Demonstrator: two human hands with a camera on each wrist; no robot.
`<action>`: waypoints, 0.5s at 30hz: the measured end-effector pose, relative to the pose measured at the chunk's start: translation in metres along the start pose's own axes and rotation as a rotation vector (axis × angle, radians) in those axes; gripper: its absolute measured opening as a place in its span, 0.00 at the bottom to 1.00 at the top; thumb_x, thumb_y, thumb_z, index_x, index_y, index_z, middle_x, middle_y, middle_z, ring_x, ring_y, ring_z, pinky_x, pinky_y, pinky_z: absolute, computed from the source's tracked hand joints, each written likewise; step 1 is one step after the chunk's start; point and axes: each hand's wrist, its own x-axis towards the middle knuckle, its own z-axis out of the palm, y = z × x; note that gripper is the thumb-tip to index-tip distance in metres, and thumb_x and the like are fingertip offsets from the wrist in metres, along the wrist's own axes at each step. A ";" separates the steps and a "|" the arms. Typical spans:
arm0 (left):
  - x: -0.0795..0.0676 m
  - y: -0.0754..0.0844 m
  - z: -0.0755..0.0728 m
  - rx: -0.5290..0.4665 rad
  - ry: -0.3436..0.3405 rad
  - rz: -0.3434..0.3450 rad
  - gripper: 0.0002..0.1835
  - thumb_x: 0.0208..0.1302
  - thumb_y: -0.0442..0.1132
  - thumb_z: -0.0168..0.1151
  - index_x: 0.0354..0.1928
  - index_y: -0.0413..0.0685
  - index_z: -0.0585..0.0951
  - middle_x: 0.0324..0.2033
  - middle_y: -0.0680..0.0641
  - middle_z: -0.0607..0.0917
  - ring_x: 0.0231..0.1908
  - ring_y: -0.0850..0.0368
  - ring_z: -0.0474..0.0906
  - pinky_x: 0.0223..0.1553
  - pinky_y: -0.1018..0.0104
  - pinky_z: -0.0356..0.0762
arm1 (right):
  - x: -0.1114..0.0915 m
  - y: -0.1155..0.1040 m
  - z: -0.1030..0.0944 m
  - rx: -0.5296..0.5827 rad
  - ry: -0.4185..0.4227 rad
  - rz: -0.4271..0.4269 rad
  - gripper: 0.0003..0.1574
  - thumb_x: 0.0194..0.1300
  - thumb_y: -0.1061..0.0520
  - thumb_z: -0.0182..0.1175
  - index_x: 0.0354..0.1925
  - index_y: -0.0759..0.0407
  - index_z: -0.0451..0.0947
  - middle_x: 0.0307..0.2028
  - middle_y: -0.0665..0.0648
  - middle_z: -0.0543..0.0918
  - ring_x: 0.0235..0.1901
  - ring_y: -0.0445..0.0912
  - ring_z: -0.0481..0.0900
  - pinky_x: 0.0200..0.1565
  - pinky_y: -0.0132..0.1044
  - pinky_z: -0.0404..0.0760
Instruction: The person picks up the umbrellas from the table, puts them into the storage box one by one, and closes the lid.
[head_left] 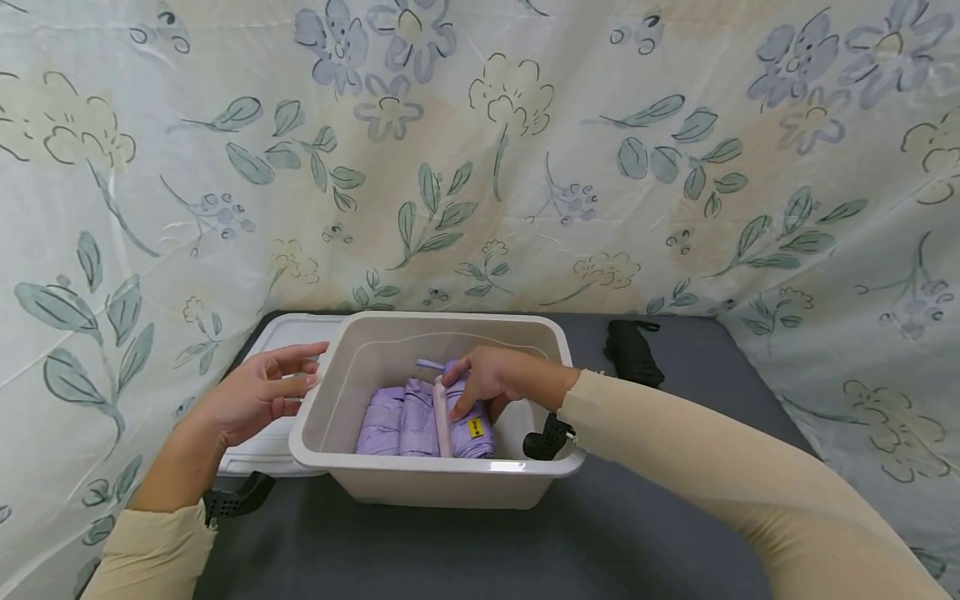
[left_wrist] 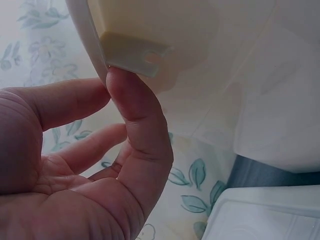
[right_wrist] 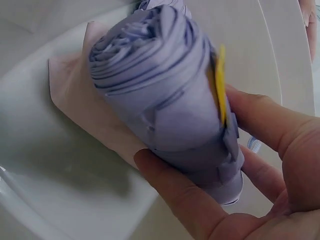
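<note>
A cream plastic bin holds several rolled lavender bundles side by side. My right hand reaches inside and grips a lavender roll with a yellow tag, which looks like a folded umbrella. In the right wrist view its wound fabric end faces the camera, with thumb and fingers on opposite sides of its lower part. Against that roll stands a flat pale pink piece. My left hand is at the bin's left rim, fingertips touching its outer edge, as the left wrist view shows.
A white lid lies on the dark grey table, left of the bin and partly behind it. To the right is a black rolled umbrella-like bundle with a strap. Flower-patterned curtains enclose the back and sides.
</note>
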 end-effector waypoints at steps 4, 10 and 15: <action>0.001 0.000 0.000 0.010 0.002 0.003 0.32 0.75 0.33 0.58 0.77 0.40 0.62 0.46 0.51 0.80 0.44 0.60 0.86 0.47 0.61 0.88 | 0.001 0.001 0.000 -0.027 -0.011 -0.001 0.34 0.55 0.65 0.77 0.60 0.53 0.81 0.44 0.63 0.82 0.35 0.56 0.87 0.40 0.49 0.90; 0.001 0.001 0.000 0.021 0.012 -0.007 0.33 0.74 0.33 0.59 0.78 0.39 0.61 0.46 0.51 0.80 0.44 0.59 0.86 0.47 0.61 0.88 | 0.003 0.001 0.001 -0.062 -0.031 -0.011 0.32 0.57 0.65 0.76 0.59 0.53 0.79 0.46 0.63 0.81 0.36 0.54 0.86 0.40 0.49 0.89; 0.002 0.001 -0.001 0.030 0.013 -0.012 0.34 0.74 0.33 0.59 0.78 0.38 0.60 0.46 0.51 0.80 0.44 0.59 0.86 0.47 0.61 0.88 | 0.004 0.001 0.000 -0.079 -0.042 -0.003 0.32 0.58 0.67 0.74 0.59 0.52 0.78 0.49 0.63 0.77 0.37 0.55 0.85 0.41 0.52 0.89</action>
